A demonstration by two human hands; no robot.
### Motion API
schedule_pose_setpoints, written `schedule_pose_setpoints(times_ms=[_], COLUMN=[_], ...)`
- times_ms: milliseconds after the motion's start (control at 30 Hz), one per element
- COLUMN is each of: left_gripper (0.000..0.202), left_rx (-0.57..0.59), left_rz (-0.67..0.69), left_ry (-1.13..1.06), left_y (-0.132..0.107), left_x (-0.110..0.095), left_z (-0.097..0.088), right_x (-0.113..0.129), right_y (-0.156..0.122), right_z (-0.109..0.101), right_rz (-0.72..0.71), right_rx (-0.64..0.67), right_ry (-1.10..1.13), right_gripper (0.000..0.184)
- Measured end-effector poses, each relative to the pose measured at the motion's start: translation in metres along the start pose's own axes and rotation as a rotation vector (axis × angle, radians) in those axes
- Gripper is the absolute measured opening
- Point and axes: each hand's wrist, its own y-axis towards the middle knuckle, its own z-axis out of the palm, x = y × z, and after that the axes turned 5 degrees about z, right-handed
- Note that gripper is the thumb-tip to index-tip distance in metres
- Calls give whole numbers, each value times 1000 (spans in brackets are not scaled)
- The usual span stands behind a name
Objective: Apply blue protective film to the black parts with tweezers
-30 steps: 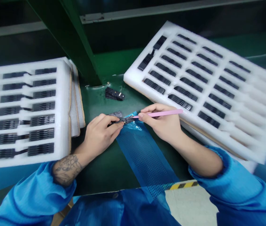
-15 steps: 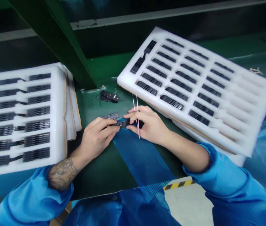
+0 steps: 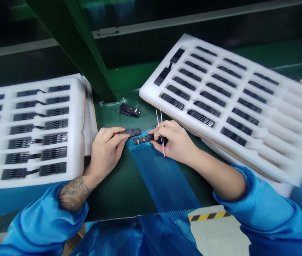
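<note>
My left hand pinches a small black flat part at the edge of the green bench. My right hand holds pink tweezers upright between its fingers. Its fingertips also press a second black part onto the top end of a blue perforated film strip. The two parts lie a little apart, side by side.
A white foam tray with rows of black parts lies at the left. A second foam tray, tilted, lies at the right. One loose black part rests near a green post. Yellow-black tape marks the bench's front edge.
The tweezers swung from lying flat with the tip on the part to standing upright in my right hand. My left hand drew its black part left, away from the one on the film.
</note>
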Motion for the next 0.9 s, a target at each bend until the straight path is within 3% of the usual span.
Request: schedule_pose_setpoints(times_ms=[67,167,267,367,400,467,567,667,767,833,900], left_gripper=[14,13,15,16,16,23,37,39,33,28,26], left_rx=[69,62,18,44,71,130,195,227,214,187,157], left_rz=[0,27,138,284,311,314,234,163,154,169,196], left_ry=[31,58,80,52,37,20,38,45,45,43,32], left_y=[0,1,1,-2,-3,-8,-14,-16,-16,-16,-16], left_x=[2,0,-5,-11,-12,-14,-15,-15,-14,-12,-11], left_z=[1,1,-1,-1,0,0,1,2,4,6,8], right_x=[0,-1,-3,-3,-1,4,13,19,20,19,17], right_y=[0,-1,0,-1,-2,-6,-11,-12,-10,-9,-8], right_z=[0,0,1,-1,-3,-6,-13,-16,-14,-13,-11], right_rz=[4,12,25,33,29,49,158,268,466,585,615], right_rx=[1,5,14,3,-10,-31,-14,74,154,210,251], right_ry=[-6,-4,10,65,115,281,594,752,758,753,742], right_gripper=[18,17,15,7,9,30,54,38,17,23,27])
